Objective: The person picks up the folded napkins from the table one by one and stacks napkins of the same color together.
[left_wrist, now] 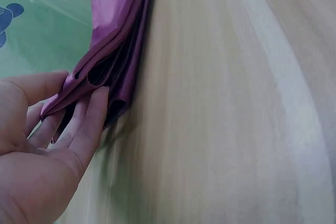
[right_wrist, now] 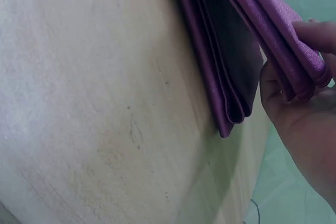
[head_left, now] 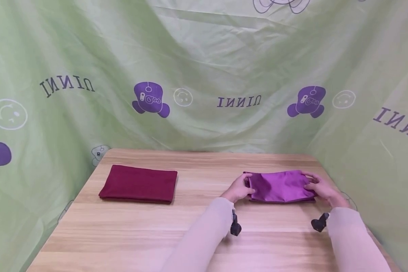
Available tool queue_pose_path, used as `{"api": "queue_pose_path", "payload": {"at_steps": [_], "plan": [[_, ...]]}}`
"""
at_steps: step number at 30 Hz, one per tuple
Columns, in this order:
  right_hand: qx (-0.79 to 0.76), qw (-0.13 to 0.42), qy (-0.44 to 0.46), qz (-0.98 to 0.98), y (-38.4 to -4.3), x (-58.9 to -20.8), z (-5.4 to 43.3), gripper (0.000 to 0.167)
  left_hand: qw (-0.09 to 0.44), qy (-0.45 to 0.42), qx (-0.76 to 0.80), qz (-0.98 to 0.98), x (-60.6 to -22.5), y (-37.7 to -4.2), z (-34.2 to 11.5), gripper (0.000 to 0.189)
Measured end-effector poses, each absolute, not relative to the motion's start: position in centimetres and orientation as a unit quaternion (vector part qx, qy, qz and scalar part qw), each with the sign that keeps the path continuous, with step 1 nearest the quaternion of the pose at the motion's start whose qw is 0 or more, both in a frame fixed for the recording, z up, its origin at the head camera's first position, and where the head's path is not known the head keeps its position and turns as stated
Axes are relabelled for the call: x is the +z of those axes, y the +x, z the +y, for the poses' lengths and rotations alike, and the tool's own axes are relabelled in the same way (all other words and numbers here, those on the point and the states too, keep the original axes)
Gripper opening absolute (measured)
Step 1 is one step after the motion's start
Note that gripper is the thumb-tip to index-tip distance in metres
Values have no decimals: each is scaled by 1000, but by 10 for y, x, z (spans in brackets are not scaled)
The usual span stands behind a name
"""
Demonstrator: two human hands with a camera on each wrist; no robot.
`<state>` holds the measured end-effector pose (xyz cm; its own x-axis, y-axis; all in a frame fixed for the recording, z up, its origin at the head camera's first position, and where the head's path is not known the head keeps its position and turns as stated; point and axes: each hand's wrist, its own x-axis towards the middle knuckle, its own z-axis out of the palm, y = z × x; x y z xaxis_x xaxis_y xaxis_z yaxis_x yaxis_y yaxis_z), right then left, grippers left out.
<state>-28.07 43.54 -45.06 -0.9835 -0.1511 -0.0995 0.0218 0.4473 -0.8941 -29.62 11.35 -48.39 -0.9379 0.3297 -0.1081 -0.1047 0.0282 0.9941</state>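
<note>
A folded purple satin cloth (head_left: pixel 281 186) lies toward the right side of the wooden table. My left hand (head_left: pixel 239 188) pinches its left end, thumb on one face and fingers tucked among the layers, as the left wrist view shows. At the opposite end, my right hand (head_left: pixel 321 189) grips the upper layers (right_wrist: pixel 278 40) between thumb and fingers. Those layers stand apart from the lower fold (right_wrist: pixel 223 77), which sits close to the tabletop. On the table's left side lies a flat, folded dark red cloth (head_left: pixel 140 184), touched by neither hand.
The wooden table (head_left: pixel 139 238) has rounded far corners. Behind it and at both sides hangs a green printed curtain (head_left: pixel 204 124). A small black device (head_left: pixel 235 225) sits at the left wrist, and another black device (head_left: pixel 319 222) at the right wrist.
</note>
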Motion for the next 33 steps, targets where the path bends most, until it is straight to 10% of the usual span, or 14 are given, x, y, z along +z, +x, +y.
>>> {"api": "queue_pose_path", "payload": {"at_steps": [25, 33], "plan": [[-360, -10, 31, 932, -286, -452, 402, 53, 165, 120, 630, 749, -498, -303, 62, 61], [-379, -60, -30, 923, -288, -429, 349, 45, 80, 182, 500, 843, -487, -301, -1, 50]]}}
